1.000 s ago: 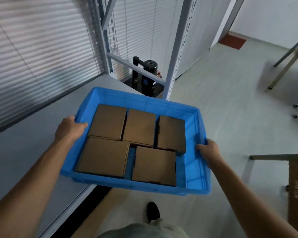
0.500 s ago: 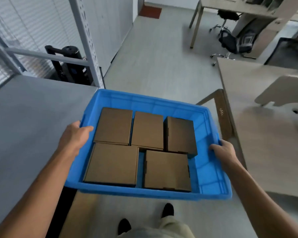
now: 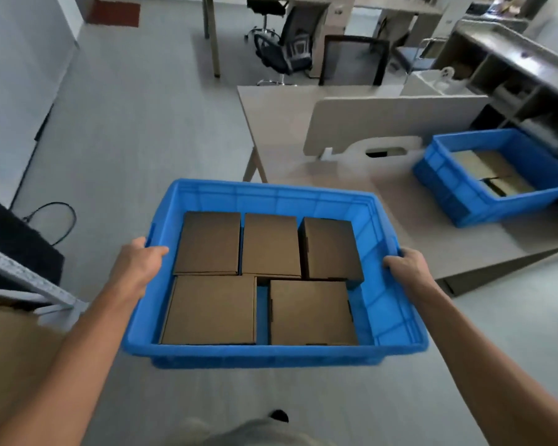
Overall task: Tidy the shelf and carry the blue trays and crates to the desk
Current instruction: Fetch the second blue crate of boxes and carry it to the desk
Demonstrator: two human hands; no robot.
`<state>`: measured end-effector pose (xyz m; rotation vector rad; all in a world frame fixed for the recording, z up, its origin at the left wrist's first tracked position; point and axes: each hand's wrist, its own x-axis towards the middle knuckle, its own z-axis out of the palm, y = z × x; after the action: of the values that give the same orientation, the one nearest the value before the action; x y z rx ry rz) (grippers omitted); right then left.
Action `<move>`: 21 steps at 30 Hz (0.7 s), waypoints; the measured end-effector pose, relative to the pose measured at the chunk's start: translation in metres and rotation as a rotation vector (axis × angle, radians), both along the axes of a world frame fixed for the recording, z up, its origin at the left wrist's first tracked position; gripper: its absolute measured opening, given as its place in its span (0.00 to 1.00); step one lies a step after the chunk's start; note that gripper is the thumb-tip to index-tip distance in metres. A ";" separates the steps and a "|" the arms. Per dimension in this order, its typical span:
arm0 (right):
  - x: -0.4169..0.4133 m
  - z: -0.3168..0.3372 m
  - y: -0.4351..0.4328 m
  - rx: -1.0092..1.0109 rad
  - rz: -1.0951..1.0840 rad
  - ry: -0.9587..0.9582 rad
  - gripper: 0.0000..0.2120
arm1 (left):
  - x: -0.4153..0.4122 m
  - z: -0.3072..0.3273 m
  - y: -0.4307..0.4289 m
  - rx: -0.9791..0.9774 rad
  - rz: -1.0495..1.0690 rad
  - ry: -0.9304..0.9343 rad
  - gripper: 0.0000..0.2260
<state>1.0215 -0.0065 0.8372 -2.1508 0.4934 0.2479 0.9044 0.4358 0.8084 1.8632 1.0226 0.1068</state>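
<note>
I carry a shallow blue tray [image 3: 271, 354] in the air over the floor, level in front of me. Several flat brown cardboard boxes [image 3: 211, 309] lie inside it. My left hand [image 3: 136, 268] grips its left rim with the thumb over the edge. My right hand [image 3: 406, 267] grips the right rim the same way. Ahead on the right is the beige desk [image 3: 335, 185]. A deeper blue crate [image 3: 458, 194] with brown boxes in it stands on that desk near its right side.
A beige divider panel [image 3: 393, 120] stands upright on the desk. The grey shelf frame [image 3: 23, 278] is at my lower left with a black cable [image 3: 62, 220] on the floor beyond it. Office chairs [image 3: 284, 49] and other desks stand further back. Open grey floor lies ahead on the left.
I have turned right, away from the shelf. The shelf top has slid out to the left and the desk with the second blue crate has come into view. Both hands keep their hold.
</note>
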 end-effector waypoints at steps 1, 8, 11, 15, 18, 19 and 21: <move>0.014 0.000 -0.020 -0.015 -0.011 -0.001 0.04 | 0.016 -0.004 -0.020 -0.011 -0.003 0.002 0.07; 0.112 -0.003 -0.121 -0.070 -0.080 0.024 0.07 | 0.124 -0.022 -0.121 -0.068 -0.043 0.001 0.07; 0.159 -0.010 -0.150 -0.092 -0.083 0.036 0.09 | 0.172 -0.029 -0.150 -0.094 -0.063 -0.007 0.06; 0.221 -0.017 -0.181 -0.145 -0.069 0.045 0.11 | 0.234 -0.036 -0.182 -0.105 -0.073 -0.004 0.07; 0.267 -0.017 -0.195 -0.179 -0.030 0.094 0.10 | 0.269 -0.040 -0.203 -0.132 -0.063 -0.008 0.08; 0.283 -0.019 -0.201 -0.203 -0.015 0.104 0.10 | 0.281 -0.043 -0.210 -0.137 -0.053 0.000 0.07; 0.313 -0.022 -0.208 -0.248 0.017 0.113 0.11 | 0.298 -0.045 -0.223 -0.131 -0.024 0.022 0.06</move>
<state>1.3344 -0.2141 0.8156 -2.3927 0.5967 0.3343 1.2027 0.2131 0.7630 1.7606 0.9982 0.0052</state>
